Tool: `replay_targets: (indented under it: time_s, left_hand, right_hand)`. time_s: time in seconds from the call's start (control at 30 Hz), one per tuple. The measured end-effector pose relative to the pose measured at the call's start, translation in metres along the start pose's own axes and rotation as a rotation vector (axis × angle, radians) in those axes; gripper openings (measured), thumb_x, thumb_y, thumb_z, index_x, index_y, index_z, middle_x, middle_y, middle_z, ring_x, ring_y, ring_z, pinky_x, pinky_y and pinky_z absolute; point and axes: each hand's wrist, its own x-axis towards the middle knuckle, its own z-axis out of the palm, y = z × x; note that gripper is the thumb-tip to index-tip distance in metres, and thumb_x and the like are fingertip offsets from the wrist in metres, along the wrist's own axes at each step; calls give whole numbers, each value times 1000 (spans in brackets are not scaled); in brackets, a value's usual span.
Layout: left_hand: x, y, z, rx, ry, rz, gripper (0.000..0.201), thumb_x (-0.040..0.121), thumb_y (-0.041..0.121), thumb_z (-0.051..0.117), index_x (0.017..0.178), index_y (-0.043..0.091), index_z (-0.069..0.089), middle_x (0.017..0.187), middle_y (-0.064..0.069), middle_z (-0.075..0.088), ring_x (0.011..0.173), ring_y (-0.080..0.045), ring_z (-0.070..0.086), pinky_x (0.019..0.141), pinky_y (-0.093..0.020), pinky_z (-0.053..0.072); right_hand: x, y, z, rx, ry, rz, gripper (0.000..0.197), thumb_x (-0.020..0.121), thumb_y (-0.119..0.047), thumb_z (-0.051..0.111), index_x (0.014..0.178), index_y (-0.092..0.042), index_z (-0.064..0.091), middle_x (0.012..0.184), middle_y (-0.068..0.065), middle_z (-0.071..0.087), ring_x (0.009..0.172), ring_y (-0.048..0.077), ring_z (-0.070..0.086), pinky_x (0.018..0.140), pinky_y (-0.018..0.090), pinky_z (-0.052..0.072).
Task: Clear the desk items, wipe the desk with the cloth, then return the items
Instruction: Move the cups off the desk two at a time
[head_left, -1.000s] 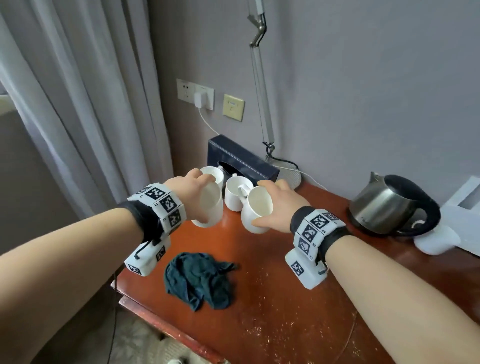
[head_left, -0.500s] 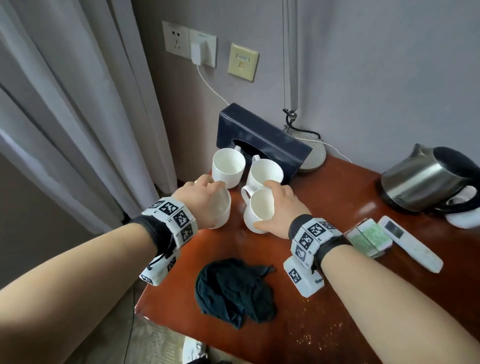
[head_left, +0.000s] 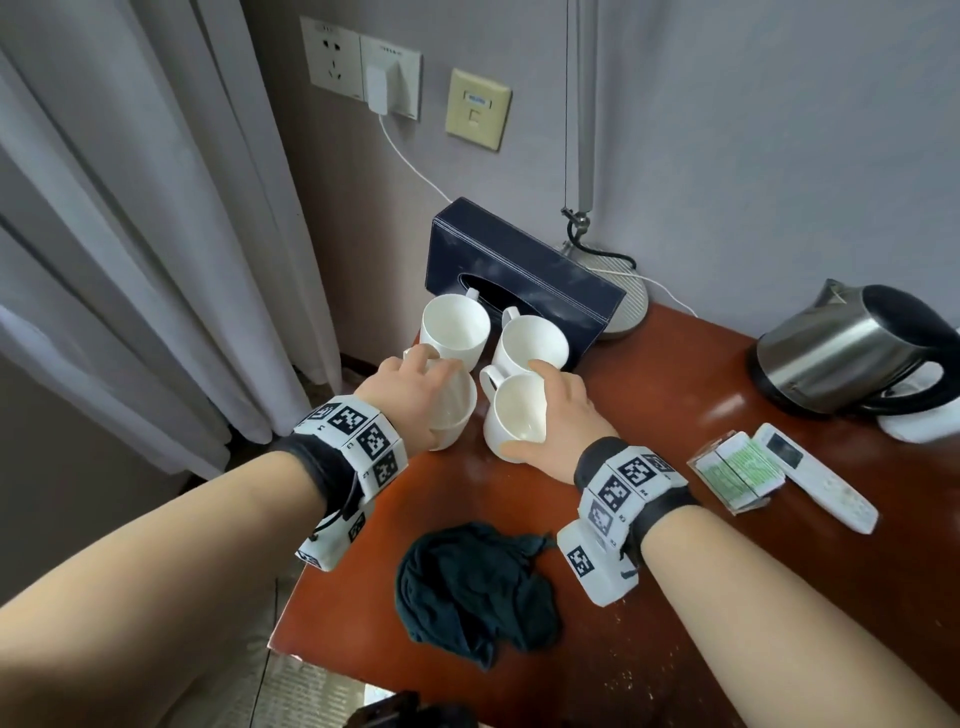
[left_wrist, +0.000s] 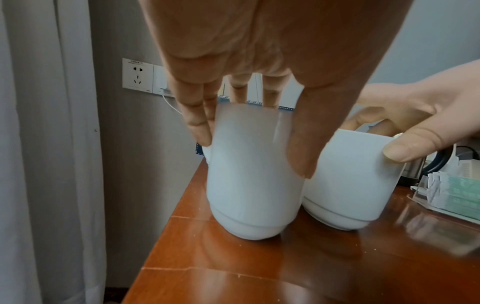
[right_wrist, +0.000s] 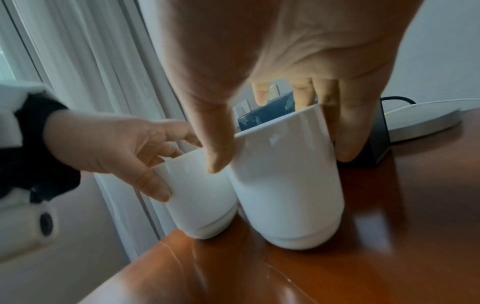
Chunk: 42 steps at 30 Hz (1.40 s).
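Four white mugs stand in a cluster at the desk's back left. From above, my left hand (head_left: 431, 384) (left_wrist: 250, 148) grips the front-left mug (head_left: 454, 421) (left_wrist: 254, 185) by its rim, near the desk's left edge. My right hand (head_left: 524, 410) (right_wrist: 281, 158) grips the front-right mug (head_left: 517, 415) (right_wrist: 285, 181) the same way. Both mugs are upright, their bases at the desk surface, side by side and almost touching. The other two mugs (head_left: 456, 327) (head_left: 535, 343) stand just behind. A crumpled dark cloth (head_left: 478, 587) lies on the red-brown desk (head_left: 675, 649) near its front edge.
A dark tissue box (head_left: 524, 275) and a lamp base (head_left: 631, 301) sit against the wall behind the mugs. A steel kettle (head_left: 841, 353), a white remote (head_left: 815, 478) and a holder of tea packets (head_left: 735, 470) lie to the right. Curtains hang left of the desk.
Both hands have lowered their mugs from a raised, tilted hold down to the desk in front of the other two. The head view has tipped downward, and the remote and tea packets have come into view.
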Motion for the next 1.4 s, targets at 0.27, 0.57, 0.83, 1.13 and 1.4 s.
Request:
replay_targets:
  time_s: [0.27,0.57,0.83,1.13,1.4]
  left_hand:
    - [0,-3,6,-44,5,-8,79,81,24,66,144,34,18,147,4,16,129,-28,32,98,-37,44]
    - [-5,4,4,-65,-10,-87,80,83,35,62,147,31,13,151,3,13,132,-28,30,102,-40,42]
    - [-28,43,-12,37,181,-55,88,84,48,61,150,29,5,157,-3,8,146,-26,2,117,-40,14]
    - [-50,178,-22,-14,206,119,91,83,45,63,150,27,4,157,-6,4,146,-26,6,118,-38,14]
    - [-58,327,21,-86,191,261,88,82,41,65,150,29,9,158,-4,6,146,-24,10,117,-39,20]
  right_hand:
    - [1,1,-1,12,7,9,91,76,-32,72,144,-33,11,144,4,22,123,31,43,94,39,43]
    - [-7,6,0,45,37,-7,88,80,-39,67,146,-31,9,148,3,17,129,28,38,101,40,41]
    - [-40,37,-32,-9,151,-65,86,83,-44,62,148,-29,7,155,1,5,141,28,16,111,38,26]
    - [-118,132,-90,-51,328,-11,84,83,-48,60,148,-33,8,157,2,1,144,27,6,116,44,16]
    - [-204,260,-139,-87,368,67,78,86,-46,57,147,-33,11,157,1,0,146,24,1,116,44,14]
